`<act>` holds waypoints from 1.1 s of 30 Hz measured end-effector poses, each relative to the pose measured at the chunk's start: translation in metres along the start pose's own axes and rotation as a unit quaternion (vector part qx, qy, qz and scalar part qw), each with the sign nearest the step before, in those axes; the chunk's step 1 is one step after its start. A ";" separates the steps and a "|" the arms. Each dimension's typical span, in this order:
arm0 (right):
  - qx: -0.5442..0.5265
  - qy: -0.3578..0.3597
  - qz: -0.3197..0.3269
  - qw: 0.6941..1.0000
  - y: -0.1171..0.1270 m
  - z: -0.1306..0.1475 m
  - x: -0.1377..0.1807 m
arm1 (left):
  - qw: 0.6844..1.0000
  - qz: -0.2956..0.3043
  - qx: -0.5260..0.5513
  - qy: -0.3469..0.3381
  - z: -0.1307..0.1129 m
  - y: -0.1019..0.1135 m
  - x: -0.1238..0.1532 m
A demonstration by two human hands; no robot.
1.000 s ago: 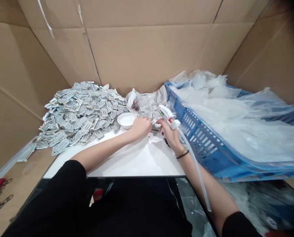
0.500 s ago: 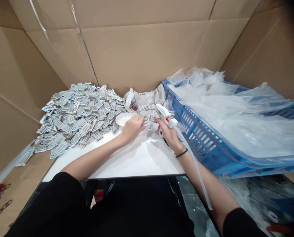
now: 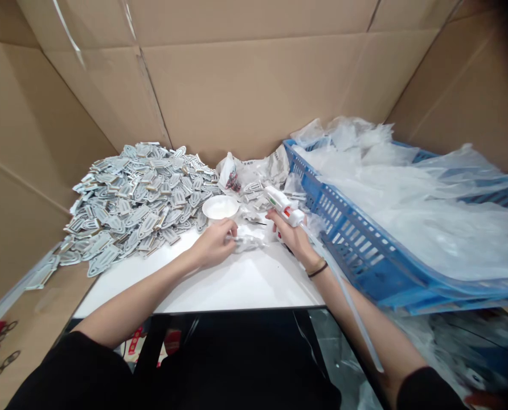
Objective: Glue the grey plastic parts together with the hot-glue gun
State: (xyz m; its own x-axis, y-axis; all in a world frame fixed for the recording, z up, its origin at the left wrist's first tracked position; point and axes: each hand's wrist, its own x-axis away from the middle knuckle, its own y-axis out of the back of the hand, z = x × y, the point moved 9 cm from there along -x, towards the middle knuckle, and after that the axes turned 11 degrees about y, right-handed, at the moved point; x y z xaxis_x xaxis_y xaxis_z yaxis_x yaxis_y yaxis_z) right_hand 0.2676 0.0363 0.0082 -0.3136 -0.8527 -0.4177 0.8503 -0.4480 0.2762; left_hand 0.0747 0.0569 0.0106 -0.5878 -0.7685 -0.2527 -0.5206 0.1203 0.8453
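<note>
We see the left hand (image 3: pixel 214 245) above the white desk (image 3: pixel 241 287), its fingers closed on one end of a small transparent plastic packet (image 3: pixel 250 243). This packet is in front of the round white bowl (image 3: pixel 220 208) and extends toward the right hand (image 3: pixel 292 234). The right fingers are wrapped around a white glue gun with red and green marks (image 3: pixel 283 206); a long translucent stick (image 3: pixel 347 296) goes out from its rear. At left we see a pile of grey flat pieces (image 3: pixel 138 208), and at right a blue plastic basket (image 3: pixel 356 242) containing translucent plastic bags (image 3: pixel 433 228).
</note>
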 end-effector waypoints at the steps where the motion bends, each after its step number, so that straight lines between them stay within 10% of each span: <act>1: 0.002 -0.001 0.002 1.000 -0.001 0.000 0.000 | 1.000 0.008 -0.006 0.012 0.000 -0.001 0.000; 16: 0.027 -0.007 0.022 0.999 -0.005 0.001 0.002 | 0.995 -0.001 0.081 -0.062 -0.025 0.003 0.009; 33: 0.034 0.009 0.041 0.999 -0.009 -0.008 -0.001 | 0.997 -0.014 -0.067 0.023 -0.006 0.007 0.009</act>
State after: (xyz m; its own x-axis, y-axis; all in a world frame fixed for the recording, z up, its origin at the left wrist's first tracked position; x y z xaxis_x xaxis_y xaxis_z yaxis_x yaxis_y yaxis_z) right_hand 0.2630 0.0431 -0.0007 -0.2348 -0.8827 -0.4071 0.8422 -0.3938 0.3683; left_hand 0.0698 0.0469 0.0172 -0.5429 -0.7990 -0.2585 -0.4472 0.0145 0.8943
